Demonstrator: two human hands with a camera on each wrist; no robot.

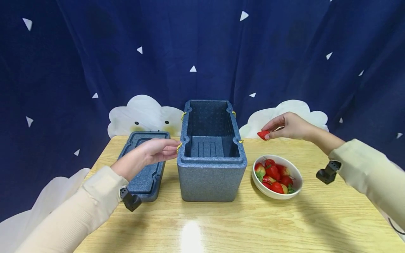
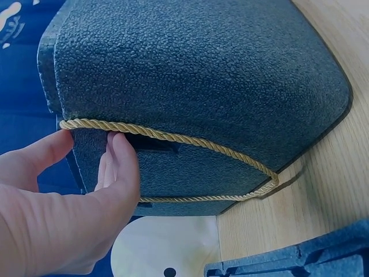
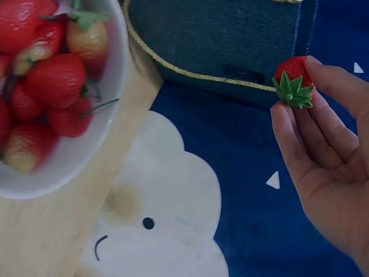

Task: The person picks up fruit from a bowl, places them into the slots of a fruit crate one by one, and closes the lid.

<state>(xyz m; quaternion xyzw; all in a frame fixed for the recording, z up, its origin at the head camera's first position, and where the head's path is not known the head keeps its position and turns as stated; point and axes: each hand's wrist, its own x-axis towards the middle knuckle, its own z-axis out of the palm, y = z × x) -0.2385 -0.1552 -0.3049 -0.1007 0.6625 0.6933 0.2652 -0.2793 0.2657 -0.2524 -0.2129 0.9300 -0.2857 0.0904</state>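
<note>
A deep blue-grey foam box (image 1: pixel 210 182) stands uncovered at the middle of the table, a few grooves showing on its inside floor. My left hand (image 1: pixel 159 149) rests at its left wall, fingertips right by a yellow rope (image 2: pixel 213 147) that loops down that side. Between thumb and fingers my right hand (image 1: pixel 291 125) pinches a red strawberry (image 1: pixel 262 135), raised above and behind a white bowl (image 1: pixel 299 175). The strawberry's green leaf cap (image 3: pixel 294 91) faces the right wrist camera. Several more strawberries (image 1: pixel 272 172) fill the bowl.
The box's grooved lid (image 1: pixel 142 179) lies flat on the wooden table (image 1: pixel 253 225), left of the box and partly under my left forearm. Behind the table hangs a dark blue curtain (image 1: pixel 209 42) with white triangles and clouds.
</note>
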